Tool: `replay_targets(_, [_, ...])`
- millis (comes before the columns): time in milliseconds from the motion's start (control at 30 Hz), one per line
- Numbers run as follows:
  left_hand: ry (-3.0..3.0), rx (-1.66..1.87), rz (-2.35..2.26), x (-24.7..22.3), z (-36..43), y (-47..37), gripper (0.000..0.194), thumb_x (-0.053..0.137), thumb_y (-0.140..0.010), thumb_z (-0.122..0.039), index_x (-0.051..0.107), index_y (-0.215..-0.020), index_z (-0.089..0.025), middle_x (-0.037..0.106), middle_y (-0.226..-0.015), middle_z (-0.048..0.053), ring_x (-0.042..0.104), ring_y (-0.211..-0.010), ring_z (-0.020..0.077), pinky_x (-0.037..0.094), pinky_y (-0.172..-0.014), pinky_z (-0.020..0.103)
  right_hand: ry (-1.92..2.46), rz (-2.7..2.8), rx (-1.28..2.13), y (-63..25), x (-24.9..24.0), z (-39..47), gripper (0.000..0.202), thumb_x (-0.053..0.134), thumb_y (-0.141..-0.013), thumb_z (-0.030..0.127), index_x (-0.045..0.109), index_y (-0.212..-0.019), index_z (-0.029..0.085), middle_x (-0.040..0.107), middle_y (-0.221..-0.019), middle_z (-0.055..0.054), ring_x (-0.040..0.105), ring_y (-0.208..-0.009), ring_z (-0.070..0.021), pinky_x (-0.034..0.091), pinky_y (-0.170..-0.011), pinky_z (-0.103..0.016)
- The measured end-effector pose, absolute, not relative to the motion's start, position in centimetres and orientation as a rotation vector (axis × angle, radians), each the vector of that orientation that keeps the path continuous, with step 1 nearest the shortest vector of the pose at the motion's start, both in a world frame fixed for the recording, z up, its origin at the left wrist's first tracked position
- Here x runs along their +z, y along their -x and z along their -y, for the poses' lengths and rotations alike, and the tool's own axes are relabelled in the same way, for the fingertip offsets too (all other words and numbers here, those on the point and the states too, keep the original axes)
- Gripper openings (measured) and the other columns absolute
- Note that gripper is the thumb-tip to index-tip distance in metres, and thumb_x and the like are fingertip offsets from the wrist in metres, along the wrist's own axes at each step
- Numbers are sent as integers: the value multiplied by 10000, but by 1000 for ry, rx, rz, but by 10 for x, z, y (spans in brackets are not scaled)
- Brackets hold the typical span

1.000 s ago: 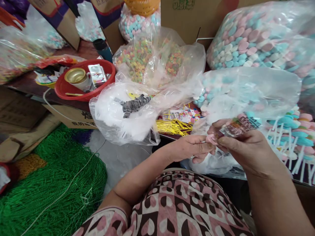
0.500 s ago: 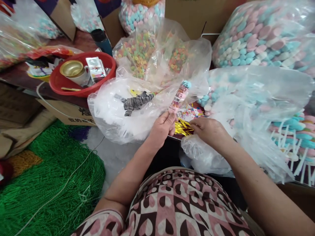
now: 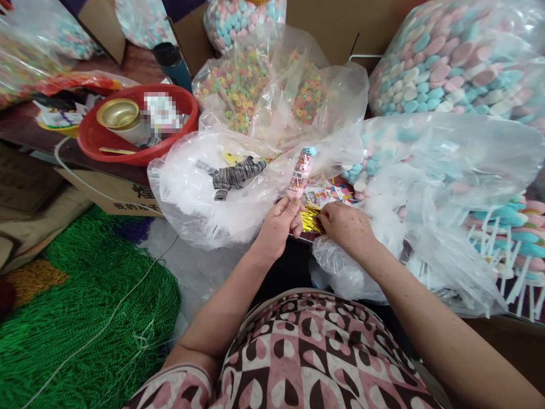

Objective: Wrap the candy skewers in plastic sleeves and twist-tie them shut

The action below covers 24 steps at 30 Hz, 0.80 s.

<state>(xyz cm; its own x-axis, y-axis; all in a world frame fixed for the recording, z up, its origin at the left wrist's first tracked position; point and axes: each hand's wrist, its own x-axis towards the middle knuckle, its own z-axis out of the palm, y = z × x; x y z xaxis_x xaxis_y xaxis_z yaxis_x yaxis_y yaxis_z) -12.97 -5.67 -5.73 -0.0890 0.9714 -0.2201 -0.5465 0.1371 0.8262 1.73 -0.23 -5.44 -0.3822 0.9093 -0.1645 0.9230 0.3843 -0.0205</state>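
Note:
A slim, clear printed bag of pink and blue marshmallow candy [image 3: 300,173] stands up from my left hand [image 3: 277,224], its lower end gripped between thumb and fingers. My right hand [image 3: 347,227] is closed, with its fingertips bunched at the right edge of a pile of gold twist ties [image 3: 310,220]. Whatever those fingers pinch is hidden. Colourful printed packets [image 3: 326,195] lie just behind the ties. To the left, a clear plastic bag [image 3: 183,210] with white contents has a grey striped bundle [image 3: 238,174] on top.
Large bags of pink, blue and white marshmallows [image 3: 443,68] fill the right side. Ring-shaped candies [image 3: 244,85] sit in an open bag behind. A red basin [image 3: 136,158] stands left; green cords [image 3: 106,318] lie heaped below. Marshmallow sticks [image 3: 517,250] lie at far right.
My right hand has moved left along the twist ties, nearer my left hand. The marshmallow bag's top has shifted left and slightly down.

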Motion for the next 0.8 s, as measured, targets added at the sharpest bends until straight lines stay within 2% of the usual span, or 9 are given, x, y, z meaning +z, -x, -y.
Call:
replay_targets(233, [-569,1396,-958,-64,57,130,347,701,-825,-466,544,-756,-164,363,-560,-86,324,-445,36,345,-408,161,-1765,-2536,-347,-35,-53,-10,306,490,-910,320,782,-865,238,781,-912,-58,682,-777,-210,399,-605,-295])
replay_targets(400, [-574,1367,-984,-64,57,129,346,689,-835,-467,544,-751,-165,339,-531,-93,325,-434,38,337,-412,161,-1962,-2694,-734,-53,-59,-15,240,561,-841,294,790,-818,224,780,-843,-31,689,-790,-209,469,-694,-302])
replay_targets(533, [-596,1353,-991,-64,58,128,319,682,-841,-457,565,-772,-168,345,-524,-91,326,-426,40,329,-412,161,-2118,-2759,-1043,-62,-61,-12,187,618,-794,309,781,-770,220,767,-773,-13,683,-750,-205,497,-688,-303])
replay_targets(733, [-592,1312,-983,-64,56,114,301,669,-849,-434,573,-754,-165,298,-508,-97,254,-416,40,256,-393,163,-2236,-2772,-1595,-60,-50,5,192,689,-768,379,786,-865,244,764,-809,-10,677,-735,-193,523,-674,-314])
replay_targets(800, [-534,1296,-1035,-62,56,105,263,681,-844,-380,578,-743,-161,313,-513,-93,245,-423,40,228,-399,170,-2177,-2839,-1624,-54,-44,13,175,674,-789,367,780,-856,246,759,-806,-12,674,-725,-185,525,-676,-310])
